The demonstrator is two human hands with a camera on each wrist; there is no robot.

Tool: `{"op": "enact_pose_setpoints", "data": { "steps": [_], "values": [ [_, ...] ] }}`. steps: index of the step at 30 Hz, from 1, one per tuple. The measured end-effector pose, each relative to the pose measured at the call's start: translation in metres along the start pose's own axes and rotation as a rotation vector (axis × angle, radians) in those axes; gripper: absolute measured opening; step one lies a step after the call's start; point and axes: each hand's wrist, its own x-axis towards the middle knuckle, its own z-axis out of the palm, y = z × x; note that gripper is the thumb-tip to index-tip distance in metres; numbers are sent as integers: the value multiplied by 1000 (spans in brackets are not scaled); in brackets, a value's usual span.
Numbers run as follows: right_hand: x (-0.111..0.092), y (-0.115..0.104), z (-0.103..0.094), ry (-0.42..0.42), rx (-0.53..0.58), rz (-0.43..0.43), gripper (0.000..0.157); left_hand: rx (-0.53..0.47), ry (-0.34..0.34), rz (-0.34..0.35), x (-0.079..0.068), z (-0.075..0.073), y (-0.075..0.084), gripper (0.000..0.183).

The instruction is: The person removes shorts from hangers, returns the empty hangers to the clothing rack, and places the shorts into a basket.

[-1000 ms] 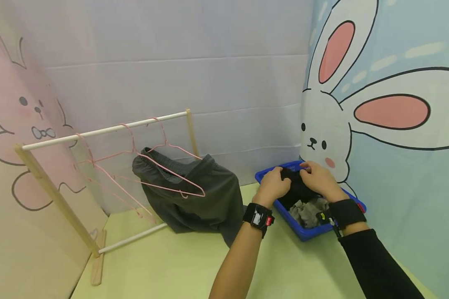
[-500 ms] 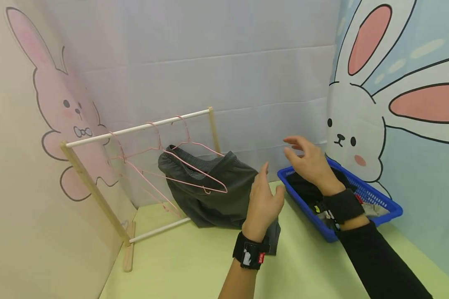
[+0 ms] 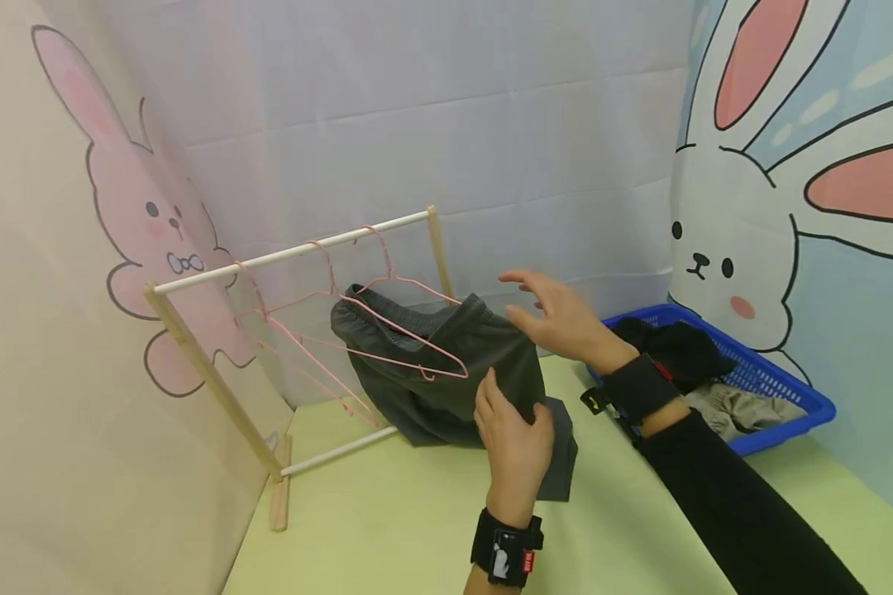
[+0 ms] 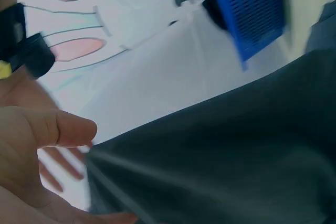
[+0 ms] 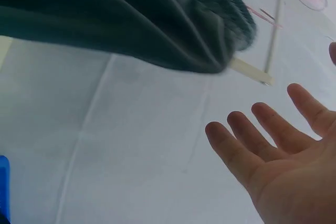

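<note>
Hands [image 3: 517,446], loosely spread, hover beside the dark grey garment [image 3: 432,405], contact unclear.

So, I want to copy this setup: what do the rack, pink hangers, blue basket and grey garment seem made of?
Rack: matte tan posts look like bare wood; the smooth white rods could be plastic or coated metal. Pink hangers: probably plastic or coated wire, thin, evenly coloured. Blue basket: likely moulded plastic, given perforated walls. Grey garment: matte fabric by its soft folds; fibre unclear.
</note>
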Motion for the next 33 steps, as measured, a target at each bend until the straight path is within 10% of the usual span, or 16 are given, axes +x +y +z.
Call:
{"op": "enact_pose_setpoints", "data": {
  "steps": [15,33],
  "values": [
    [17,7,56,-105,-33,-12,77,85,29,-219,5,56,-69,128],
    [21,5,78,-46,-178,69,33,1,232,-168,23,98,-89,116]
  ]
}}
